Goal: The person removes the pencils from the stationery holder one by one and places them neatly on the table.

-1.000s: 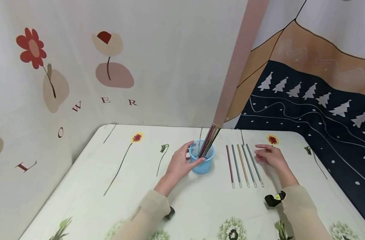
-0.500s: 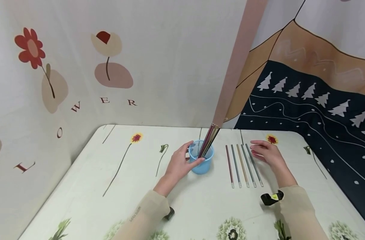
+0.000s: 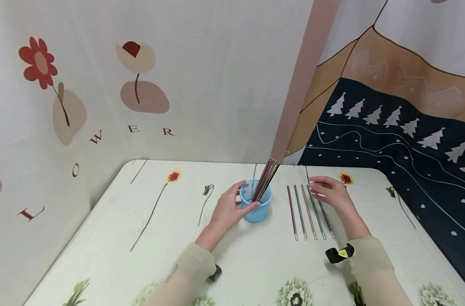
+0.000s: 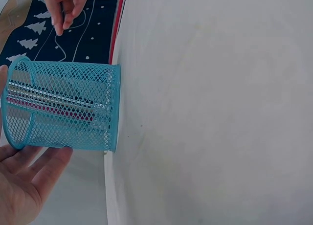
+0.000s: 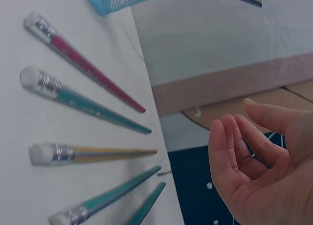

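My left hand (image 3: 228,209) holds a light blue mesh pencil cup (image 3: 256,214) by its rim, thumb in front and fingers around the far left side. A bundle of pencils (image 3: 267,178) leans to the right inside it. In the left wrist view the fingers bear on the mesh wall (image 4: 68,107). To the right, several pencils lie side by side: a red one (image 3: 292,212), a yellow one (image 3: 309,211) and teal ones, with white eraser ends toward me. Above the far ends of the rightmost teal pencils hovers my right hand (image 3: 335,197), fingers loosely bent and holding nothing.
A white flower-printed cloth (image 3: 148,272) covers the table. Behind it hangs a pale printed curtain (image 3: 217,85), with a dark tree-patterned cloth (image 3: 370,140) at the right. Each wrist wears a small black camera, such as the right one (image 3: 337,255).
My right hand has moved left, from beside the row of pencils to over its rightmost ones. The left hand and the cup have stayed where they were.
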Demonstrator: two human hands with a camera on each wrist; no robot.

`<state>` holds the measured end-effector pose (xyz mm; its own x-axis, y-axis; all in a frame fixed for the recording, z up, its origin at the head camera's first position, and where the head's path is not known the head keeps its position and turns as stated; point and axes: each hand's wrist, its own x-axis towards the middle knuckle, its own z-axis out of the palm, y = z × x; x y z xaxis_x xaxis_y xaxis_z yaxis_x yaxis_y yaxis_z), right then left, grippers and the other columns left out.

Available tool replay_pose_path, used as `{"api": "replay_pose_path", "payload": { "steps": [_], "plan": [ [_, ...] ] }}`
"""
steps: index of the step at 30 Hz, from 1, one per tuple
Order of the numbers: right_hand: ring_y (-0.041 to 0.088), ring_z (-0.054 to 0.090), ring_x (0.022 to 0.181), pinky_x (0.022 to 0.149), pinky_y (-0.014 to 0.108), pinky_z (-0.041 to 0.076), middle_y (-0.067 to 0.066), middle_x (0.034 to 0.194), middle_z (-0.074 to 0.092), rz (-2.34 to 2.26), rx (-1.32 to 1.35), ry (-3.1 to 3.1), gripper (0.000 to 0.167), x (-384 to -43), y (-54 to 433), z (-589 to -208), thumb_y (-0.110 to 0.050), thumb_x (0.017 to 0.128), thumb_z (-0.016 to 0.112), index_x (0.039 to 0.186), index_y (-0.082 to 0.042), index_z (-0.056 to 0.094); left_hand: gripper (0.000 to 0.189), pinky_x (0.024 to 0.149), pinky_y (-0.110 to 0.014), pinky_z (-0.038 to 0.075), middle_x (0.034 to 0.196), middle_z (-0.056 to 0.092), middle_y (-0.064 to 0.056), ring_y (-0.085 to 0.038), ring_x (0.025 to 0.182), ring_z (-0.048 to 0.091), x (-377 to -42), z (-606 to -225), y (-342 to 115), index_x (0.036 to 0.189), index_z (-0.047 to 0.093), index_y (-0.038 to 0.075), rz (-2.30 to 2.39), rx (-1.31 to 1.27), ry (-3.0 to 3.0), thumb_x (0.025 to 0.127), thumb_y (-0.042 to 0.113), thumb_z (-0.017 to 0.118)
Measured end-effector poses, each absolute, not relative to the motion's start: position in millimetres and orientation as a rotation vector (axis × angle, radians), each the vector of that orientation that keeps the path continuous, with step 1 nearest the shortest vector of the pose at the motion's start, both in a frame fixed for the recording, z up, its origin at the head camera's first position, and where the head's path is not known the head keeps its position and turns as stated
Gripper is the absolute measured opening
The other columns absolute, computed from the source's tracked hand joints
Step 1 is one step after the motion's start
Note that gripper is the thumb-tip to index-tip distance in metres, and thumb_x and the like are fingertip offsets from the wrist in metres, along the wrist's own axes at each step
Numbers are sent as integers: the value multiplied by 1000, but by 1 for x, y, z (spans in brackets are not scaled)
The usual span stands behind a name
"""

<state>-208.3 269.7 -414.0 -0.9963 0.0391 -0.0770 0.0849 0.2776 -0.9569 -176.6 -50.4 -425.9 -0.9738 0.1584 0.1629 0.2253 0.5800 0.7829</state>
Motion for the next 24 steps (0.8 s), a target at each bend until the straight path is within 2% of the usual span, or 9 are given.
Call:
{"api": "replay_pose_path", "payload": {
  "steps": [5, 12, 19, 24],
  "plan": [
    [10, 66, 88, 75, 22, 62, 0, 104, 66, -1915, 37, 2460, 39, -209, 264, -413, -31, 94, 69, 127, -10, 65, 84, 91, -38, 60, 141, 58, -12, -28, 122, 63, -176, -426, -51, 150, 42, 16, -1369, -334, -2727, 83, 53, 76],
    [3, 64, 90, 82, 19, 59, 5, 113, 65, -1761, 58, 2552, 45, -197, 233, -381, -26, 100, 62, 136, -1, 56, 84, 91, -36, 60, 141, 58, -12, -28, 122, 63, -176, -425, -51, 150, 42, 16, -1374, -328, -2721, 83, 52, 76],
    [10, 66, 96, 85, 20, 59, 14, 123, 62, -1765, 61, 2543, 43, -199, 213, -375, -24, 100, 62, 137, -3, 56, 83, 90, -36, 60, 140, 58, -13, -29, 121, 64, -177, -426, -52, 150, 43, 15, -1383, -348, -2708, 83, 51, 76],
    [10, 66, 97, 87, 23, 59, 17, 127, 61, -1790, 5, 2520, 42, -201, 199, -373, -25, 100, 62, 135, -3, 57, 83, 90, -36, 60, 141, 58, -13, -28, 122, 63, -177, -427, -52, 150, 43, 15, -1382, -342, -2707, 83, 52, 76]
  ]
}}
